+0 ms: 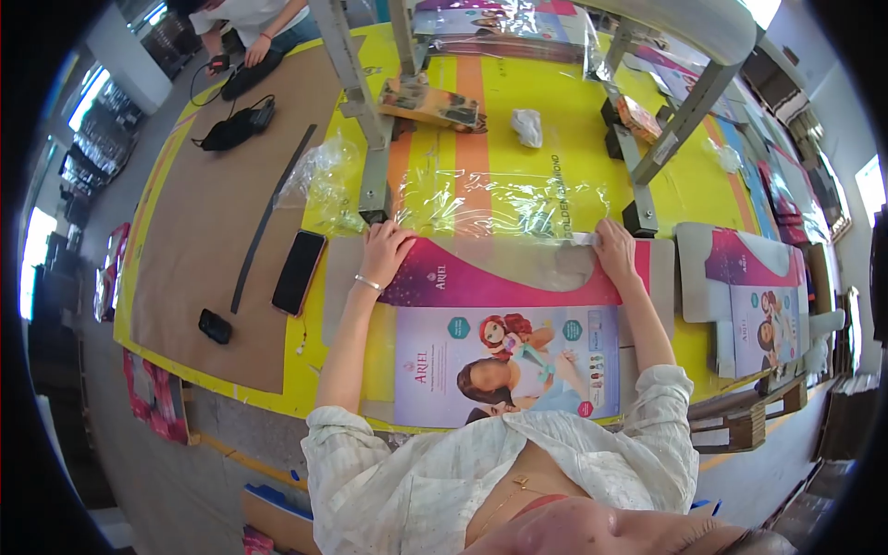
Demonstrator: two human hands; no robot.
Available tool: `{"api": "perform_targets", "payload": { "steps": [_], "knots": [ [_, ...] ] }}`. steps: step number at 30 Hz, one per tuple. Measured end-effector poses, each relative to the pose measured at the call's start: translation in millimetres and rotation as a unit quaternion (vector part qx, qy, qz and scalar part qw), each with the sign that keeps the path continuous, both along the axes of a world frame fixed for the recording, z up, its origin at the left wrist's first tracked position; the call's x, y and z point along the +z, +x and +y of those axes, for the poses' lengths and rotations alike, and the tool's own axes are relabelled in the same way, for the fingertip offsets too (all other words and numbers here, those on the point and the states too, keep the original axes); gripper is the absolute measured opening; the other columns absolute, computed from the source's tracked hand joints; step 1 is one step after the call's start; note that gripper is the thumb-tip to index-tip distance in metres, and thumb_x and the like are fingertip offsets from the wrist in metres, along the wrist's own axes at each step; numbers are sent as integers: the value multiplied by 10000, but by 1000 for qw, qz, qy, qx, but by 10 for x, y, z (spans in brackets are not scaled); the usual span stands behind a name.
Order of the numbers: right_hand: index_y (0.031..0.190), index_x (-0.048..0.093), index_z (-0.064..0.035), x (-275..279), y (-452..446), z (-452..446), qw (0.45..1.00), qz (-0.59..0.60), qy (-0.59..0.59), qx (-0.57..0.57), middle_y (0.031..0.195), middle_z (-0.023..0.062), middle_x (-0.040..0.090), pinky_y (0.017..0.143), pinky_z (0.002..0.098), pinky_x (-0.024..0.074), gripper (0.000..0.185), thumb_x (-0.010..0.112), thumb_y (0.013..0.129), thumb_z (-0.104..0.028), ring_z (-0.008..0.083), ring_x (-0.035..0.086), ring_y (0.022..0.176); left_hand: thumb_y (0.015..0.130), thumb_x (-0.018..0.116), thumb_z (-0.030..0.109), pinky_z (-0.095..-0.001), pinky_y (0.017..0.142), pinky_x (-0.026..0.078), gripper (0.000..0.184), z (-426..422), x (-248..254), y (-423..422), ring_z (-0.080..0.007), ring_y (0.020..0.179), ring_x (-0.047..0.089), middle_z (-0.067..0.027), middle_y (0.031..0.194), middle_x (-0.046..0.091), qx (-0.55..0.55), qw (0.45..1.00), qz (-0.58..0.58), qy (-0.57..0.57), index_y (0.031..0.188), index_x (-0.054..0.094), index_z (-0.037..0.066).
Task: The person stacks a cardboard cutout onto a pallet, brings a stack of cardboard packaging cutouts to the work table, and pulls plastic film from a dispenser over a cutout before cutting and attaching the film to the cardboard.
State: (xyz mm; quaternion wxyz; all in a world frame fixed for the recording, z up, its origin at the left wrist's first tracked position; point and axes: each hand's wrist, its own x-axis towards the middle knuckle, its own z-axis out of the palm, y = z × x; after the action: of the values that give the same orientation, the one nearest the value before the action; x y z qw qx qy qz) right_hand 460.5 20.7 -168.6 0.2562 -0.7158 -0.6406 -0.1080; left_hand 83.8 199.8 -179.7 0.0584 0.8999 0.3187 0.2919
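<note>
A printed sheet (pixel 507 361) with a pink and purple top band and a doll picture lies flat in front of me. My left hand (pixel 388 252) rests at its top left corner, fingers bent over the edge; what they pinch is too small to make out. At the top right corner my right hand (pixel 614 248) has its fingers together on the edge, beside a small white piece (pixel 583 239). Clear plastic film (pixel 499 203) stretches beyond the top edge, between the two hands. The sheet has a curved clear window in its upper part.
A metal frame (pixel 374 176) stands on the yellow table (pixel 319 370). Left are a phone (pixel 299 273), a black device (pixel 215 326) and a dark strip (pixel 273 217). A second printed sheet (pixel 766 314) lies right. Another person's hands (pixel 257 51) hold a black item at the far left.
</note>
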Motion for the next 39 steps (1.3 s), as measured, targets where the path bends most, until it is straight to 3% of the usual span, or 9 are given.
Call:
{"api": "perform_targets", "payload": {
  "steps": [16, 20, 23, 26, 28, 30, 31, 33, 39],
  "knots": [
    [780, 522, -26, -51, 629, 819, 999, -40, 28, 9, 940, 139, 497, 750, 373, 396, 163, 530, 619, -9, 315, 460, 887, 721, 453, -20, -362, 812, 398, 257, 449, 323, 591, -282, 926, 475, -142, 939, 504, -18, 994, 17, 107, 959, 517, 51],
    [784, 560, -35, -141, 889, 1084, 969, -100, -218, -55, 963, 149, 512, 761, 388, 390, 154, 521, 637, -11, 320, 472, 890, 773, 423, 68, -366, 806, 415, 252, 1170, 117, 891, -296, 953, 489, -171, 996, 498, 42, 986, 159, -5, 1013, 483, 19],
    [791, 545, -30, -72, 952, 1098, 960, -65, -269, -45, 917, 155, 505, 746, 390, 389, 133, 504, 664, -16, 328, 478, 865, 787, 434, 93, -380, 790, 430, 210, 1312, 80, 1019, -299, 977, 489, -173, 1009, 521, 138, 960, 223, -101, 962, 526, 25],
    [787, 519, -24, -86, 982, 955, 992, 12, -123, 0, 866, 156, 490, 712, 400, 389, 118, 480, 679, 0, 334, 485, 837, 795, 428, 106, -392, 771, 443, 181, 1510, 17, 1059, -294, 943, 521, -177, 972, 558, 95, 922, 372, -58, 869, 582, 44],
    [783, 502, -23, 167, 783, 685, 996, 51, -74, 8, 843, 156, 478, 697, 405, 388, 112, 466, 683, 16, 337, 485, 819, 769, 448, 78, -391, 739, 450, 164, 1260, 335, 996, -311, 887, 548, -203, 945, 568, 98, 933, 342, -50, 792, 607, 47],
    [779, 484, -21, 516, 570, 313, 996, 86, -26, 13, 820, 156, 466, 681, 410, 387, 109, 453, 688, 31, 340, 485, 800, 717, 483, 47, -384, 715, 433, 125, 1360, 212, 851, -316, 783, 555, -180, 769, 549, 159, 976, 136, -56, 715, 601, 9],
    [764, 468, -18, 640, 447, 76, 996, 90, -4, 20, 816, 149, 461, 674, 406, 390, 110, 450, 680, 50, 337, 491, 795, 700, 507, 35, -365, 674, 426, 81, 1013, 607, 646, -305, 766, 532, -158, 753, 537, 47, 984, 155, 71, 719, 582, 12],
    [749, 452, -15, 781, 268, -358, 995, 94, 20, 22, 811, 142, 456, 667, 402, 394, 116, 447, 671, 70, 335, 497, 789, 671, 531, 31, -376, 690, 417, 68, 507, 944, 290, -307, 772, 505, -131, 753, 515, -14, 999, -24, 44, 734, 555, 17],
    [669, 408, -16, 319, -98, -1201, 984, 161, 6, 77, 830, 112, 461, 664, 330, 404, 172, 508, 585, 97, 283, 483, 814, 593, 592, -2, -348, 686, 411, 154, -614, 761, -405, -237, 764, 489, -60, 746, 491, -74, 993, 13, 86, 711, 556, 90]
  ]
}}
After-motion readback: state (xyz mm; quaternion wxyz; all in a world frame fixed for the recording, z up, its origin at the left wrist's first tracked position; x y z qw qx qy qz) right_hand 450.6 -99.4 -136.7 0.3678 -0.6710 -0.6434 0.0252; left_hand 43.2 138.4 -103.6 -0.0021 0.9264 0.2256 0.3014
